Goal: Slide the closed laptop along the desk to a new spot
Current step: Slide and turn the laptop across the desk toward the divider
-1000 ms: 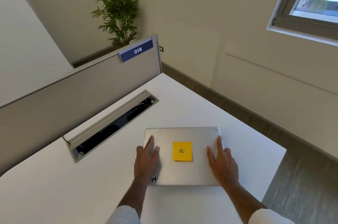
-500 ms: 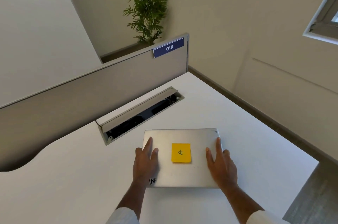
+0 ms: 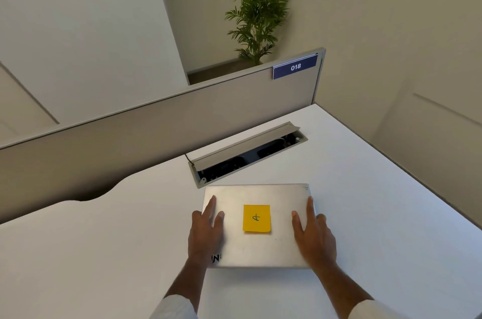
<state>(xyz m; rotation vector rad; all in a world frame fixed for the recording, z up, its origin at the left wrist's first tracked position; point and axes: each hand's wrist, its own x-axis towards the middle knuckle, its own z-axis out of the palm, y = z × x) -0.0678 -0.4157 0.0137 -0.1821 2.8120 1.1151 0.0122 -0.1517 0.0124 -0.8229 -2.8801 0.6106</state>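
Your worktop (image 3: 104, 253) is wide and white, bare to the left of the laptop and bare again to its right up to the edge, with a grey divider (image 3: 156, 136) standing along its far side. The closed laptop (image 3: 257, 248) lies flat near you, its far left corner just beside the open cable tray (image 3: 247, 154) sunk in the worktop. You look to be in the sliding step: your left hand (image 3: 206, 232) and right hand (image 3: 314, 234) both lie open and flat on the lid, fingers spread, gripping nothing, one on each side of the yellow note (image 3: 256, 218). For the next move, press down evenly with both palms and push sideways or toward you, so the laptop stays flat and does not turn. Pushing it away is the poor choice, since the tray's raised flap and open slot would likely catch the far edge. Watch the worktop's right edge too. A plant (image 3: 258, 19) stands well beyond the divider, out of your way.
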